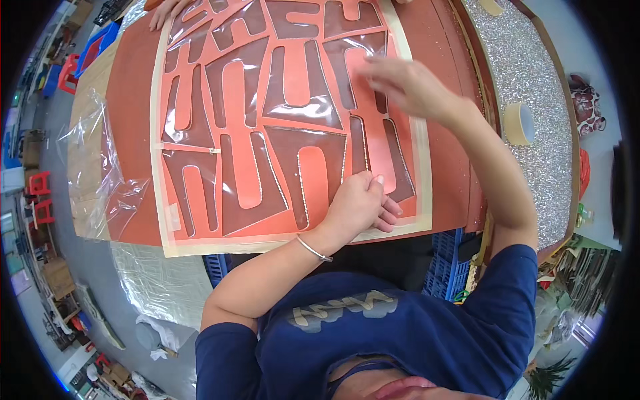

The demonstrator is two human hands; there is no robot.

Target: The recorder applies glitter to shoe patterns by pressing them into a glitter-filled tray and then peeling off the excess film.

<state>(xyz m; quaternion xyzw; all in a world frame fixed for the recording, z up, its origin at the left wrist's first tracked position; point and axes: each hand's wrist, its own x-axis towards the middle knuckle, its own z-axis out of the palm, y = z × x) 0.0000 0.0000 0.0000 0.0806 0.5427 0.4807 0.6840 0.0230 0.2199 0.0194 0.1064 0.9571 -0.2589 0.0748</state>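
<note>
A large coral-red sheet (247, 167) with dark cut-out-like shapes lies under clear glossy film, bordered by cream tape (293, 245). Thin beaded strands (304, 180) run along several of the shapes' edges. At the near right of the sheet, my left hand (360, 207) rests with curled fingers, thumb and forefinger drawn together beside the end of a strand; whatever they pinch is too small to make out. My right hand (410, 87) hovers over the sheet's upper right, its fingers smeared by motion. A silver bangle (313, 249) circles my left wrist.
Another person's hand (167, 12) touches the sheet's far left corner. Crumpled clear film (110, 173) lies on the left. To the right, a tape roll (519, 124) sits on a glittery silver surface (533, 67). Blue plastic crates (443, 267) stand under the near edge.
</note>
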